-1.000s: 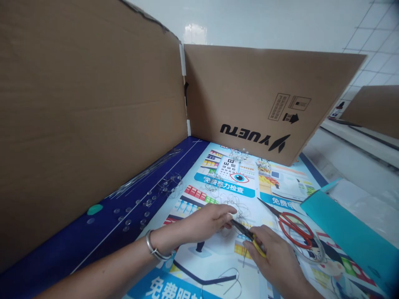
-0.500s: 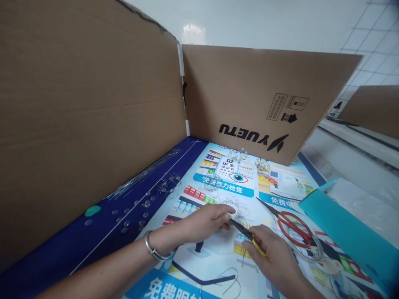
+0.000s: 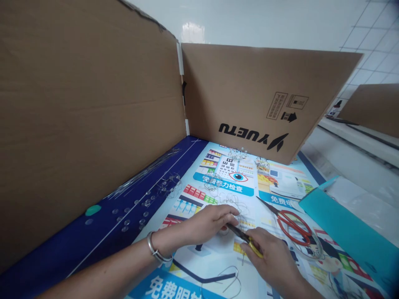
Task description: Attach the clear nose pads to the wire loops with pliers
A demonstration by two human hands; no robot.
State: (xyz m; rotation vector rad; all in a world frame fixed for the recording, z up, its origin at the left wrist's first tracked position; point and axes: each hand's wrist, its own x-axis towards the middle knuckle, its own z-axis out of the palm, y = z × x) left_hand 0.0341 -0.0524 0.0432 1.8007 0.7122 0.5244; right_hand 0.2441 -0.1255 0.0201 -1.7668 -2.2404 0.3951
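My left hand [image 3: 204, 224] rests on the printed poster [image 3: 218, 195] with its fingers curled round a small piece of bent wire, too small to make out well. A silver bangle [image 3: 156, 248] circles that wrist. My right hand [image 3: 272, 259] grips yellow-handled pliers [image 3: 245, 238], whose dark jaws point up-left and meet my left fingertips. Thin wire loops [image 3: 241, 209] lie tangled just beyond the left fingers.
Red-handled scissors [image 3: 288, 220] lie right of my hands. A teal folder [image 3: 349, 230] is at the far right. Cardboard walls [image 3: 93, 108] stand left and behind. Small clear pads [image 3: 137, 207] and straight wires [image 3: 146, 170] lie on the blue strip. A bent wire [image 3: 230, 278] lies nearer me.
Both hands and the pliers shifted very slightly left and towards each other; the pliers' tip is a little closer under my left fingers. Nothing else moved.
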